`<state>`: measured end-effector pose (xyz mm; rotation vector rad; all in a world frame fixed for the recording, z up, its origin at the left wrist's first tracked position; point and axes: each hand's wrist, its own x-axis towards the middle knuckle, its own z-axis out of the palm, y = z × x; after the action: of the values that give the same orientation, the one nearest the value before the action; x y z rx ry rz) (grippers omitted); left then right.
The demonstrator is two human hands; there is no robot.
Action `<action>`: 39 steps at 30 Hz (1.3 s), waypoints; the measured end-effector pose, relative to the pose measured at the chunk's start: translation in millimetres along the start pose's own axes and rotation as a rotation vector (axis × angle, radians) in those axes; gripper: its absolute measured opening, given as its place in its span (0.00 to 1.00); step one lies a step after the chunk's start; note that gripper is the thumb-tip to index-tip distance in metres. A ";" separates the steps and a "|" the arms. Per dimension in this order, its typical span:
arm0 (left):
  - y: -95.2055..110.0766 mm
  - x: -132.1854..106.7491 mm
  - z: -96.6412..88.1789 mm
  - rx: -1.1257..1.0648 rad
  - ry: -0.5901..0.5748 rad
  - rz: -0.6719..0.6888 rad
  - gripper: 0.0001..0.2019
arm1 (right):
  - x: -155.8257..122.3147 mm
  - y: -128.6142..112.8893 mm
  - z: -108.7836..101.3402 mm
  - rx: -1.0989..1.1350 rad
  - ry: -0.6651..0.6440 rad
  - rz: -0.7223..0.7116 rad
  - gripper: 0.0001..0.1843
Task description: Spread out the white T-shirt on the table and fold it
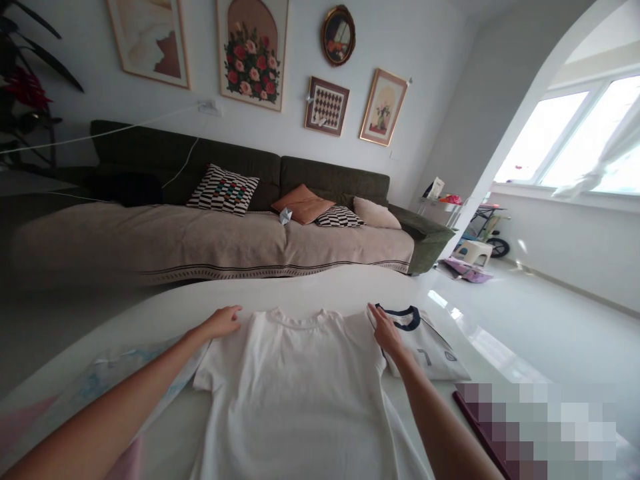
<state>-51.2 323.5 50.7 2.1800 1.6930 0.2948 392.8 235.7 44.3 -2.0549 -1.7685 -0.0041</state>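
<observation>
A white T-shirt (300, 387) lies spread out on the white table, its neckline away from me and its lower part running out of view at the bottom. My left hand (225, 322) is at the shirt's left shoulder, thumb and forefinger apart, with the sleeve beneath it. On the right shoulder and sleeve rests my right hand (386, 331), its fingers stretched out. Just right of that hand lies a folded white shirt (427, 350) with a dark navy collar and dark printing.
Under the clothes is a white, curved-edged table (200, 291). A clear plastic bag (117, 373) lies at the left, and a dark red flat object (475, 417) at the lower right, partly blurred out. Beyond stands a green sofa (200, 240) with a beige cover and cushions.
</observation>
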 end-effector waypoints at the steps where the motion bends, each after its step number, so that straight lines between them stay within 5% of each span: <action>1: -0.9 1.2 1.0 0.005 -0.019 0.004 0.21 | 3.6 0.3 3.8 -0.010 -0.030 -0.024 0.36; 6: 5.5 3.6 -1.2 -0.002 -0.124 0.074 0.08 | 11.4 -13.4 7.3 -0.029 -0.190 -0.188 0.17; 10: 11.0 2.0 -22.0 -0.016 -0.117 0.136 0.12 | 14.5 -31.3 -11.1 -0.023 -0.243 -0.270 0.05; 16: -11.7 -8.0 -60.1 0.045 -0.033 0.058 0.12 | 18.7 -9.7 -48.0 -0.130 -0.106 -0.013 0.11; 22: -30.7 -15.5 -39.2 0.097 -0.020 -0.060 0.08 | 7.2 1.8 -47.6 -0.211 -0.045 0.190 0.12; 27: -32.9 -14.9 -26.6 0.068 0.010 -0.136 0.11 | -26.3 -70.9 -12.2 -0.198 -0.033 0.001 0.20; 31: -34.1 -15.5 -25.5 0.028 0.033 -0.177 0.10 | -69.3 -142.0 31.5 -0.060 -0.308 -0.316 0.29; 34: -34.6 -14.9 -24.3 -0.023 0.069 -0.198 0.11 | -85.3 -181.8 47.5 0.010 -0.515 -0.293 0.35; 39: -36.5 -15.0 -22.0 -0.156 0.074 -0.207 0.16 | -74.4 -238.5 59.3 0.082 -0.327 -0.192 0.38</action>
<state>-95.8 320.3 56.8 1.8864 1.8514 0.4400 137.7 207.4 44.9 -1.9032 -2.1158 0.3600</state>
